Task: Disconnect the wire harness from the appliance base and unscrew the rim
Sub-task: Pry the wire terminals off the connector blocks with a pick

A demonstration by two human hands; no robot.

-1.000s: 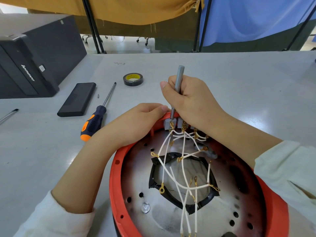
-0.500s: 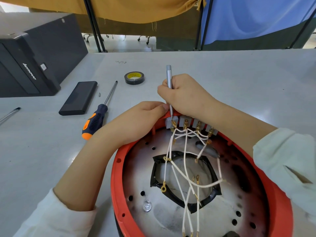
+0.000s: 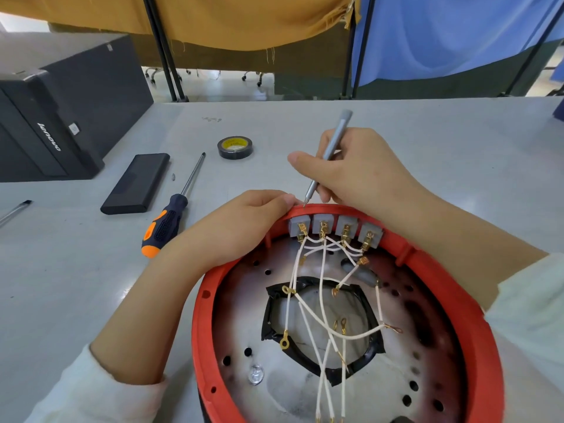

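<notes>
The appliance base (image 3: 335,377) sat upside down on the grey surface (image 3: 76,285) right in front of the person, its red rim (image 3: 200,315) around a scorched metal plate. The wire harness (image 3: 323,300), white leads w/ gold ring terminals, fanned down from four grey terminal blocks (image 3: 335,228) at the far edge of the rim; several ring ends lay loose over the black-edged centre opening, while the block ends looked attached.

The right hand (image 3: 363,172) pinched a slim grey precision screwdriver (image 3: 331,151) pen-style, tip down at the rim just beside the leftmost block. The left hand (image 3: 244,224) was curled over the rim's far-left edge, fingertips next to the driver tip, bracing the base.

Judgement: the step was seating the tip in a fastener at or near the leftmost block. To do it well, the driver wanted to stand closer to square w/ the screw head, since it leaned right as held and a slim tip cams out easily. Firm downward pressure first, then slow turns. The bracing fingers sat very near the tip, so a slip could jab them; moving them a bit further along the rim seemed safer. Whether the tip was actually in a screw couldn't be told.

The bigger orange-handled screwdriver (image 3: 171,221) lay near on the left, prob. better suited to the rim screws.
</notes>
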